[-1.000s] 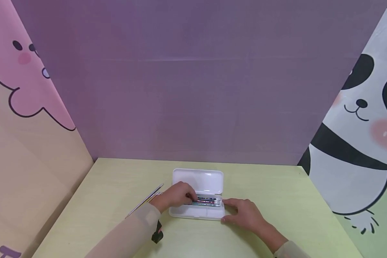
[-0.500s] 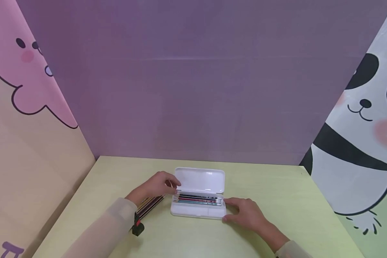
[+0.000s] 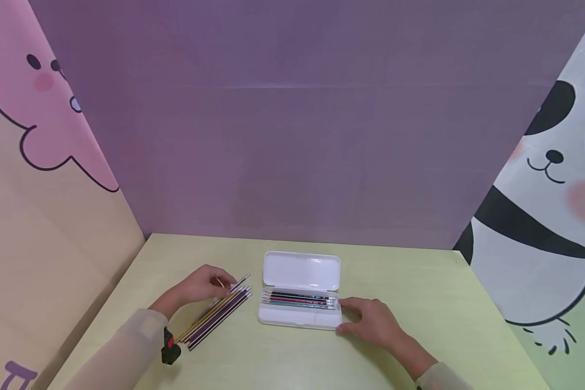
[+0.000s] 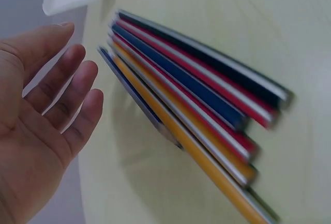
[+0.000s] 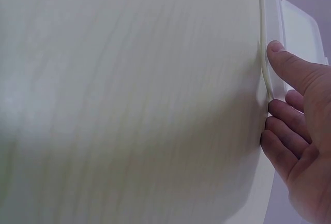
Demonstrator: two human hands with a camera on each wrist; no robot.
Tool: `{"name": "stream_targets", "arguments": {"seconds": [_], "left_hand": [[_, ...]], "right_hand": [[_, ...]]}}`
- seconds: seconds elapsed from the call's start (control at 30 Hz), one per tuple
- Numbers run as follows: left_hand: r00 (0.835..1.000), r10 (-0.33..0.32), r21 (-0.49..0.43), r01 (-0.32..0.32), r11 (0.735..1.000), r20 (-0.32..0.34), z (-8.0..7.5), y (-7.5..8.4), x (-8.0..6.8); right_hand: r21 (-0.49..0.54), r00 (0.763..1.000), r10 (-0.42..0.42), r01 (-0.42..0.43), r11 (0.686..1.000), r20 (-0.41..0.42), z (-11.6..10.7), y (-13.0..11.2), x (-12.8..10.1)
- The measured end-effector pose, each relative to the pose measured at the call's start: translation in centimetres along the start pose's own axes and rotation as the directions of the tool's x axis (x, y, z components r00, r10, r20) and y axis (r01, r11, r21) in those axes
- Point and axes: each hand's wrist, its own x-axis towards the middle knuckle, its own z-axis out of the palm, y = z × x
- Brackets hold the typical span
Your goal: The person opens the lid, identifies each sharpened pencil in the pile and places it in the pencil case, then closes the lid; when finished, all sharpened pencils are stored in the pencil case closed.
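My left hand (image 3: 202, 287) hovers at the upper end of a row of loose pencils (image 3: 219, 318) on the table. In the left wrist view its fingers (image 4: 77, 87) are loosely bent with nothing between them, and the striped and yellow pencils (image 4: 191, 79) fan out beside them. One darker pencil (image 4: 135, 92) lies at the row's near edge, its sharpened tip showing. A white pencil case (image 3: 292, 318) lies with its lid up, several pencils (image 3: 299, 301) side by side inside. My right hand (image 3: 374, 324) holds the case's right end, thumb at the front corner.
The case's raised lid (image 3: 302, 271) leans back behind its tray. A black wrist device (image 3: 170, 346) hangs under the left forearm, close to the pencils' lower ends. A purple panel (image 3: 292, 135) rises behind the pale table (image 3: 400, 271).
My left hand has withdrawn from inside the case and moved left to the loose pencils, uncovering the row in the case. The right hand has stayed at the case's right end.
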Motion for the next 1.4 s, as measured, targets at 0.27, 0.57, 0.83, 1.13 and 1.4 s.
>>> {"name": "stream_targets", "arguments": {"seconds": [0.27,0.57,0.83,1.13,1.4], "left_hand": [[1.0,-0.03,-0.09,0.031,0.995,0.007,0.2,-2.1,-1.0],[1.0,-0.026,-0.086,0.026,0.996,-0.003,0.4,-2.9,-1.4],[1.0,-0.03,-0.083,0.029,0.996,-0.004,0.5,-3.6,-1.2],[0.999,-0.033,-0.067,0.033,0.997,-0.008,0.4,-3.6,-1.2],[0.996,-0.053,0.076,0.058,0.995,-0.067,0.3,-2.8,-1.4]], "right_hand": [[0.015,1.0,0.0,0.0,1.0,0.0,0.0,0.0,0.0],[0.001,1.0,-0.011,0.011,1.0,-0.013,0.4,0.4,0.2],[0.005,1.0,-0.013,0.013,1.0,-0.008,0.2,0.0,0.0],[0.004,1.0,-0.003,0.003,1.0,-0.004,0.0,-0.1,-0.1],[0.001,1.0,-0.008,0.008,1.0,-0.008,0.0,-0.1,-0.1]]}}
